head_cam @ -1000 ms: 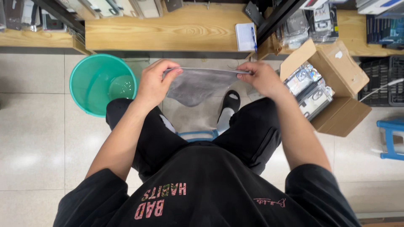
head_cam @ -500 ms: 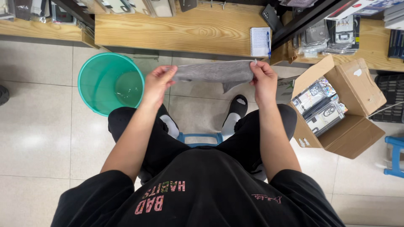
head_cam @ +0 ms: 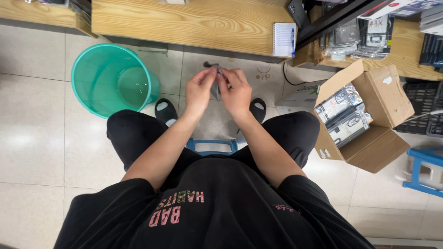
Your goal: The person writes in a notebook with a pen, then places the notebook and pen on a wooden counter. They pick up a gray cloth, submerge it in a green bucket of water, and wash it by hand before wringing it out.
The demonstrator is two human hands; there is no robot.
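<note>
Grey and thin, a small folded piece of plastic film or cloth (head_cam: pixel 216 82) sits bunched between the two hands, which have met in front of the seated person's knees. The left hand (head_cam: pixel 199 90) and the right hand (head_cam: pixel 237 92) press close together, fingertips of both pinching the top edge of the grey piece, so most of it hangs hidden behind the fingers; what exactly it is I cannot tell.

Just left of the left hand stands a green bin (head_cam: pixel 113 80) on the tiled floor. Beyond the hands runs a wooden shelf (head_cam: pixel 194 23), with a small notepad (head_cam: pixel 283 39) on its edge above the right hand. To the right of the right hand, an open cardboard box (head_cam: pixel 369 120) holds shiny packets.

The hold looks slight, only fingertips on a slippery edge. If either pinch slackens, I judge the piece could slip and drop to the floor between the feet, or unfold and need gathering again.
</note>
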